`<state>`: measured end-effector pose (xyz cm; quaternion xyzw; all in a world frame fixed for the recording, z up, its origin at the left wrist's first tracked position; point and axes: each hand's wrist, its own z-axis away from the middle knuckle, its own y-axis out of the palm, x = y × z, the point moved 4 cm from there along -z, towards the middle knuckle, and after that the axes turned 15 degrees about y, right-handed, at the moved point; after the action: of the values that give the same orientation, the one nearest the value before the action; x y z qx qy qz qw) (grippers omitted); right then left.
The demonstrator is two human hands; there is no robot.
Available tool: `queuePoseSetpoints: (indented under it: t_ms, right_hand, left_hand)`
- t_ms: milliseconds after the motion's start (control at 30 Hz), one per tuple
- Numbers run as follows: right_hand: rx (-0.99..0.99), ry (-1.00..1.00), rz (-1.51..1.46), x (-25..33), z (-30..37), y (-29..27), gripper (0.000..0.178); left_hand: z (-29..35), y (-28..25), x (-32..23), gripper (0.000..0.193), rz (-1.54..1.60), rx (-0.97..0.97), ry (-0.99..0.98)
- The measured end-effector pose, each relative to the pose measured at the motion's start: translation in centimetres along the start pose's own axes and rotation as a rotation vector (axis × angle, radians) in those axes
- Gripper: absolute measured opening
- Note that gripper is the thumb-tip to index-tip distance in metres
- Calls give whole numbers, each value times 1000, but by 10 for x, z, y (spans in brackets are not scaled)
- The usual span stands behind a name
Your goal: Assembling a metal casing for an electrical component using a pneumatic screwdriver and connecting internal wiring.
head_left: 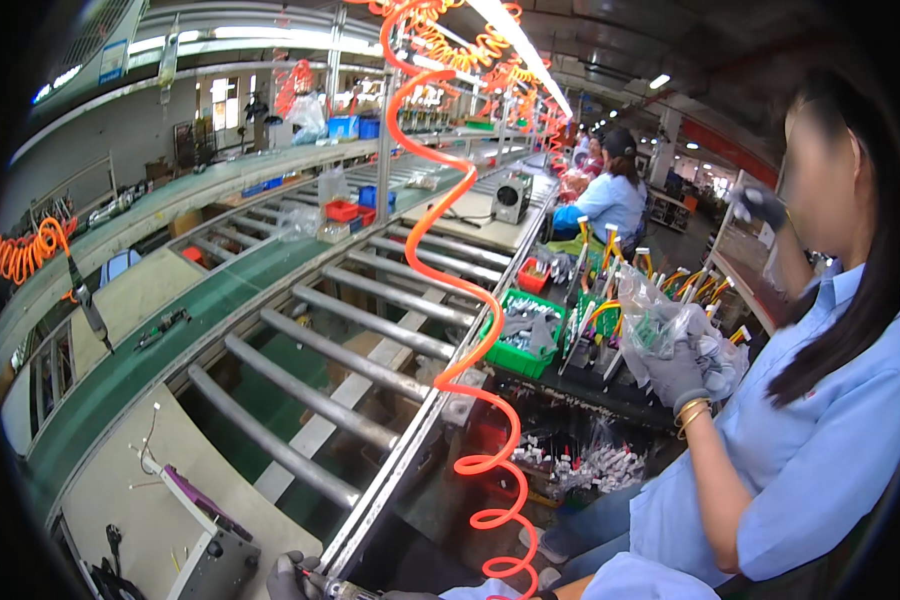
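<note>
At the bottom edge my left hand, in a grey glove, has its fingers curled at the front end of a slim power screwdriver. Whatever small thing those fingers pinch is hidden. Only a grey strip of my right hand shows, at the rear of the screwdriver; the frame cuts off the rest. Left of my hands, a metal housing with a purple part stands on a pale board. Loose wires and a black cable lie about it.
An orange coiled hose hangs before me. Metal rollers run alongside a green belt. Another screwdriver hangs at left. Close on my right, a co-worker holds a clear bag beside a green bin.
</note>
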<state>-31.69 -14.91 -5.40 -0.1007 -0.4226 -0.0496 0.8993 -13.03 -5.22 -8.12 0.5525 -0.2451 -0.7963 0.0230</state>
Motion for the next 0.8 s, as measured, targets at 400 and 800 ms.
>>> queuePoseSetpoints:
  t_ms: [400,800]
  right_hand:
    - [-28,67,-92,-3,2,8,48]
    - [-29,10,-24,1,-16,-1,47]
  left_hand:
    - [10,0,-3,33,-99,95,58]
    - [10,-20,-23,32,-563,323,262]
